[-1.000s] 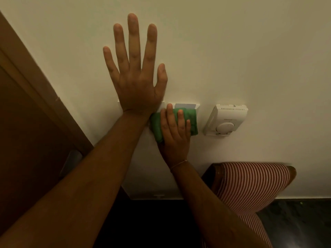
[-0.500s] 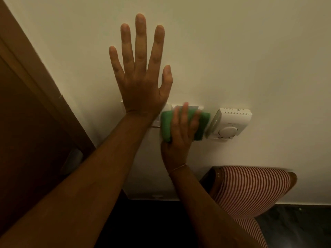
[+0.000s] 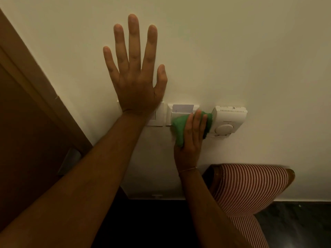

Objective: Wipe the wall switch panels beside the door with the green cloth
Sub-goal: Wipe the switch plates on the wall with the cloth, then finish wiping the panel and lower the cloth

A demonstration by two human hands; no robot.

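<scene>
Head cam: left hand (image 3: 136,83) is flat on the wall (image 3: 232,51), fingers spread wide, holding nothing, its heel over the left switch panel (image 3: 157,115) by the door (image 3: 26,122). Right hand (image 3: 192,136) presses the green cloth (image 3: 179,127) against the card-slot panel (image 3: 182,110), fingers loosely over it, cloth touching the thermostat (image 3: 229,120). Striped chair (image 3: 250,187) sits below.
</scene>
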